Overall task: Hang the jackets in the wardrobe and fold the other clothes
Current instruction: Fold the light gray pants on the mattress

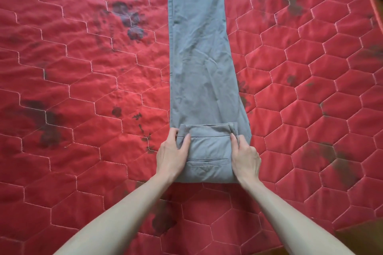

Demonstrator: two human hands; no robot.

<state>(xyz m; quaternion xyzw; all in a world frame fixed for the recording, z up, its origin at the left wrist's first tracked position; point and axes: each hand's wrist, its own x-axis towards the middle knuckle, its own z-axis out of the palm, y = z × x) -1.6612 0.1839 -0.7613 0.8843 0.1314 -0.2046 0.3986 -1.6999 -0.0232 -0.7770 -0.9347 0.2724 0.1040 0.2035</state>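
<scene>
Both hands, left hand (172, 152) and right hand (245, 157), grip the folded waist of the grey trousers (199, 58) with curled fingers (185, 141), keeping the fold flat on the red quilt (83, 68).

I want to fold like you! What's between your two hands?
In the head view, the folded waist part of the grey trousers, with its slit back pocket, lies between the left hand and right hand.
</scene>
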